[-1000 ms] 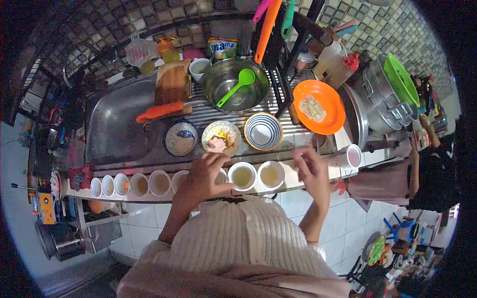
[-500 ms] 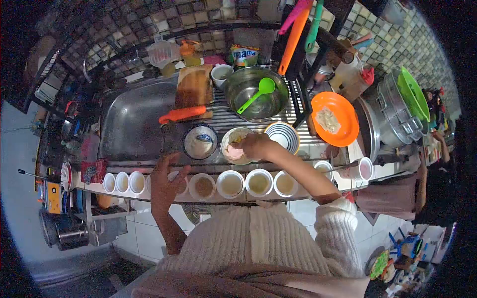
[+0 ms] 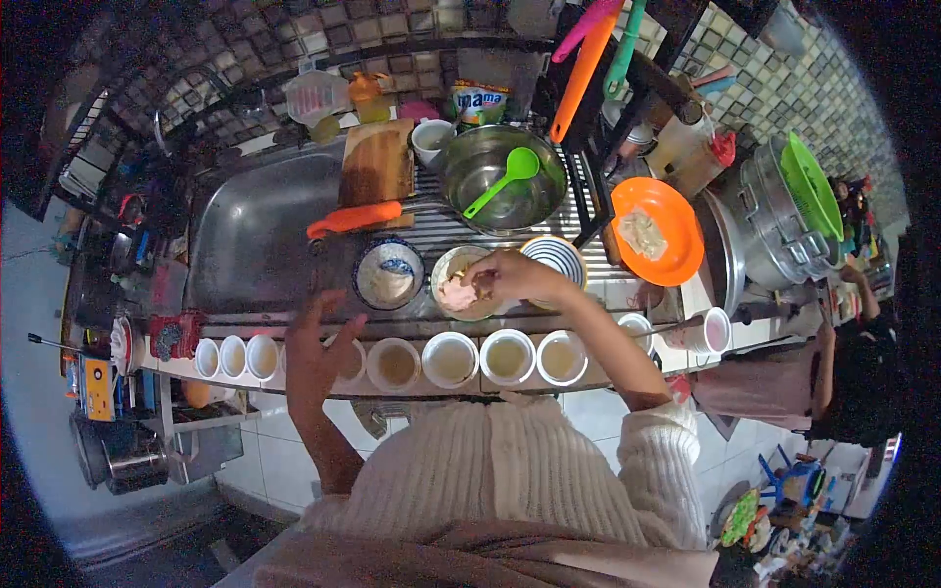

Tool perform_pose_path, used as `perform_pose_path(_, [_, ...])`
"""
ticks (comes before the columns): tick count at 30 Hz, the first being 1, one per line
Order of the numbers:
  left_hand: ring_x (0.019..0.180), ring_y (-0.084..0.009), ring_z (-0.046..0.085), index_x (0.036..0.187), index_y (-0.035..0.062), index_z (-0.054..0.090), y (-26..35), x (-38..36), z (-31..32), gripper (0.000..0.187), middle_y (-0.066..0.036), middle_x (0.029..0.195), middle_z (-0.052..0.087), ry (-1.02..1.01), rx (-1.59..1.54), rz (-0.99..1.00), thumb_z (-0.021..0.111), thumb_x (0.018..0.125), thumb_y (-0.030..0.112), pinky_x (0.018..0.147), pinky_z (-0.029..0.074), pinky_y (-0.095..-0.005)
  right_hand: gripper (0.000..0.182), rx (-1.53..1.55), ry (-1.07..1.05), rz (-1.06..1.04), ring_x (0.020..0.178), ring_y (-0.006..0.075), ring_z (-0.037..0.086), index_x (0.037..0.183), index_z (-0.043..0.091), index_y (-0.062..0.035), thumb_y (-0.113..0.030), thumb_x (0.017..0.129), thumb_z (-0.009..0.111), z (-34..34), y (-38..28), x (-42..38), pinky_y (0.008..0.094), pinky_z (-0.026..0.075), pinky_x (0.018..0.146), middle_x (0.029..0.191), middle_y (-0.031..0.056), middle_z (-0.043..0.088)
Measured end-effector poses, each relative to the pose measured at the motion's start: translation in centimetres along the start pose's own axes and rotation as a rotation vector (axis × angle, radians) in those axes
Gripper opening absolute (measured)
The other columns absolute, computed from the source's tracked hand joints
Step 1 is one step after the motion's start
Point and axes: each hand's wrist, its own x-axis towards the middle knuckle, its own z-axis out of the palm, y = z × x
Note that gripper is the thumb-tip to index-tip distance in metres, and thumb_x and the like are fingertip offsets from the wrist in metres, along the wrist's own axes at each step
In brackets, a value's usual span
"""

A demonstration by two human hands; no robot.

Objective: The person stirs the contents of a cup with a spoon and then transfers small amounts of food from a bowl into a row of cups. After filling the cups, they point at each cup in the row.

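Note:
My right hand [image 3: 510, 276] reaches into a pale bowl [image 3: 443, 300], its fingers bunched beside a soft pink lump of food [image 3: 457, 292]. What sits between the fingertips is hidden. To the left stands a blue-rimmed bowl [image 3: 365, 276] with something whitish inside. Over the counter edge my left hand [image 3: 316, 348] hovers with fingers spread and holds nothing. It partly covers the row of white cups, one of which [image 3: 451, 359] contains a pale yellowish liquid. A striped bowl [image 3: 555, 257] is partly behind my right hand.
A metal pot [image 3: 470, 201] with a green ladle [image 3: 505, 182] stands behind the bowls. An orange plate [image 3: 676, 235] with pale pieces lies at right. The sink [image 3: 260, 230], a wooden board [image 3: 387, 162] and an orange handle [image 3: 355, 220] are left. Another person [image 3: 853, 363] is far right.
My right hand has shifted slightly within the bowl, and more of the pink lump shows. My left hand has risen a little and stays spread. The whole view has tilted slightly.

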Motion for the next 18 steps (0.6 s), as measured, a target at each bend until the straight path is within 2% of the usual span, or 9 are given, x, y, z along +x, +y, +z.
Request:
perform_pose_path(1, [0.092, -0.0243, 0.054, 0.1, 0.0026, 0.054, -0.4, 0.1, 0.1, 0.038, -0.013, 0.097, 0.057, 0.011, -0.041, 0.022, 0.066, 0.07, 0.022, 0.079, 0.041, -0.0339, 0.025, 0.312, -0.024, 0.095, 0.075, 0.0165, 0.055, 0.093, 0.061, -0.0061, -0.01, 0.072, 0.049, -0.5, -1.2, -1.2, 0.0278, 0.044, 0.067, 0.087, 0.0073, 0.06])
perform_pose_path(4, [0.092, -0.0239, 0.054, 0.099, 0.0029, 0.054, -0.8, 0.3, 0.2, 0.036, -0.013, 0.096, 0.057, 0.002, -0.071, 0.026, 0.066, 0.07, 0.021, 0.08, 0.04, -0.0337, 0.025, 0.526, 0.025, 0.13, 0.072, 0.008, 0.05, 0.095, 0.06, -0.007, -0.006, 0.074, 0.047, -2.0, -3.3, -4.9, 0.0225, 0.042, 0.061, 0.086, 0.0029, 0.058])
perform_pose_path(5, [0.092, -0.0238, 0.054, 0.099, 0.0032, 0.054, -0.8, 0.3, 0.3, 0.036, -0.012, 0.096, 0.057, -0.009, -0.05, 0.006, 0.066, 0.07, 0.021, 0.08, 0.04, -0.0336, 0.025, 0.6, -0.007, 0.269, 0.071, 0.0046, 0.047, 0.097, 0.06, -0.0077, -0.006, 0.076, 0.046, -2.6, -3.6, -6.4, 0.0188, 0.038, 0.057, 0.089, 0.0011, 0.057])
perform_pose_path(10, [0.091, -0.0236, 0.054, 0.1, 0.0036, 0.053, -1.0, 0.6, 0.8, 0.036, -0.012, 0.096, 0.057, 0.0, -0.033, 0.074, 0.065, 0.07, 0.02, 0.08, 0.04, -0.0335, 0.03, 0.624, 0.241, 0.286, 0.067, 0.0062, 0.044, 0.098, 0.059, -0.0083, 0.0, 0.074, 0.043, -2.1, -4.6, -13.0, 0.0189, 0.036, 0.055, 0.085, -0.0001, 0.054])
perform_pose_path(12, [0.091, -0.0237, 0.054, 0.099, 0.0036, 0.054, -0.9, 0.9, 1.3, 0.035, -0.012, 0.095, 0.057, -0.012, -0.025, 0.064, 0.066, 0.07, 0.019, 0.08, 0.04, -0.0335, 0.035, 0.271, 0.539, 0.074, 0.069, 0.01, 0.048, 0.097, 0.06, -0.0078, 0.006, 0.071, 0.041, -1.6, -3.8, -15.0, 0.0215, 0.039, 0.06, 0.082, 0.0036, 0.055])
perform_pose_path(13, [0.09, -0.0238, 0.054, 0.099, 0.0037, 0.054, -0.7, 1.0, 1.4, 0.035, -0.012, 0.095, 0.057, 0.002, -0.046, 0.108, 0.066, 0.07, 0.019, 0.08, 0.04, -0.0334, 0.04, 0.029, 0.554, 0.086, 0.08, 0.0167, 0.052, 0.096, 0.061, -0.0091, 0.009, 0.065, 0.043, -1.5, -3.5, -16.2, 0.0259, 0.041, 0.072, 0.089, 0.0075, 0.055])
perform_pose_path(14, [0.09, -0.0239, 0.055, 0.099, 0.0038, 0.054, -0.5, 1.1, 1.5, 0.035, -0.012, 0.095, 0.057, 0.019, -0.067, 0.155, 0.066, 0.07, 0.019, 0.08, 0.04, -0.0333, 0.04, 0.029, 0.551, 0.093, 0.08, 0.0167, 0.052, 0.096, 0.061, -0.0091, 0.009, 0.065, 0.043, -1.0, -3.5, -16.8, 0.0259, 0.041, 0.072, 0.089, 0.0075, 0.055])
perform_pose_path(16, [0.09, -0.0239, 0.055, 0.099, 0.0038, 0.053, -0.2, 1.1, 1.7, 0.034, -0.012, 0.094, 0.057, 0.006, -0.065, 0.134, 0.066, 0.07, 0.019, 0.08, 0.04, -0.0333, 0.043, -0.423, 0.681, -0.009, 0.085, 0.0212, 0.05, 0.095, 0.062, -0.013, 0.008, 0.062, 0.046, 0.3, -3.4, -17.7, 0.0306, 0.04, 0.077, 0.097, 0.008, 0.053])
perform_pose_path(18, [0.09, -0.0239, 0.055, 0.098, 0.0037, 0.053, 0.0, 1.2, 1.7, 0.034, -0.011, 0.094, 0.057, -0.005, -0.061, 0.117, 0.065, 0.07, 0.019, 0.08, 0.04, -0.0333, 0.046, -0.459, 0.68, 0.008, 0.082, 0.0243, 0.046, 0.096, 0.063, -0.016, 0.007, 0.059, 0.049, 1.4, -2.6, -18.4, 0.0332, 0.038, 0.078, 0.099, 0.0063, 0.052])
